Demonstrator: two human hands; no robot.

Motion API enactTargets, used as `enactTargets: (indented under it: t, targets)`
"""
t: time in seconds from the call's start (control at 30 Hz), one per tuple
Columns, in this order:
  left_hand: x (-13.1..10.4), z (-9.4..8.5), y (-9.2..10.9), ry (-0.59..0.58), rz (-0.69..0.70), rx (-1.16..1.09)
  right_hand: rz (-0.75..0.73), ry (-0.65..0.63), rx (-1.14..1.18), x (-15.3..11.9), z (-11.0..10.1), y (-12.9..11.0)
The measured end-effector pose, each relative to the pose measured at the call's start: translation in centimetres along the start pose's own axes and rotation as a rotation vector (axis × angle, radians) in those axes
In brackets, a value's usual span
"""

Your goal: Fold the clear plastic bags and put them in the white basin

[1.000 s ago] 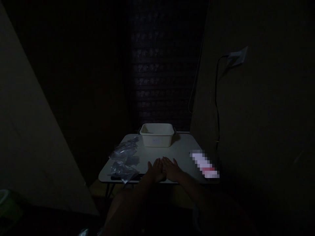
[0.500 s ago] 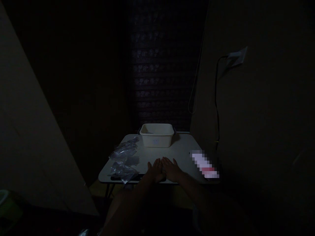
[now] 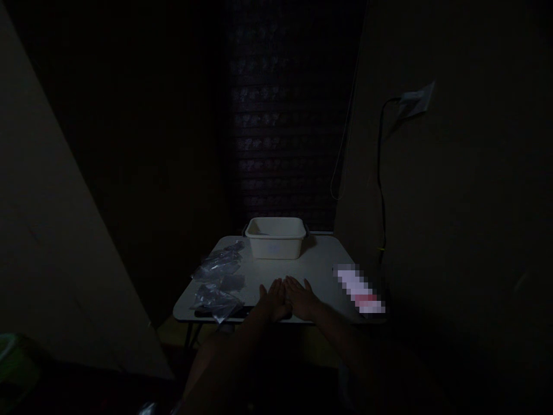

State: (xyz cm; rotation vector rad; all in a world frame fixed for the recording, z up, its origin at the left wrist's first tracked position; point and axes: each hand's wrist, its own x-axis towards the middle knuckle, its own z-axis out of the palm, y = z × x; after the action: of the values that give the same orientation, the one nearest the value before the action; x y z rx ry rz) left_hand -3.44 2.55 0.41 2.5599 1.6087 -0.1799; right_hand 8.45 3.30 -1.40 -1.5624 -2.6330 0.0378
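My left hand [image 3: 273, 301] and my right hand [image 3: 299, 298] lie flat, side by side, at the near edge of the small white table [image 3: 319, 271]. Their fingers are stretched out, the thumbs stick outward, and neither hand holds anything. Under and beside my left hand runs a dark strip [image 3: 242, 312] along the table's front edge. Clear plastic bags [image 3: 218, 262] lie crumpled on the table's left side, one of them [image 3: 217, 301] over the dark strip. Beyond my hands stands a white plastic tub [image 3: 276, 248] with dark handles; its contents are mostly hidden.
A lit, pixelated screen [image 3: 359, 290] lies at the table's right edge. A black cord [image 3: 380, 173] hangs from a wall socket [image 3: 417, 101] on the right. Behind the table is a dark patterned blind [image 3: 263, 144]. A greenish bin [image 3: 15, 360] stands low at the left. The room is very dim.
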Motion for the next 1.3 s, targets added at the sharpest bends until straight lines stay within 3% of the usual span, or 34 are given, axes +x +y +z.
enactTargets:
  t: [1.3]
  targets:
    - [-0.28,-0.20,0.02,-0.007,0.010,0.007,0.013,-0.030,-0.003,-0.21,-0.60,-0.37]
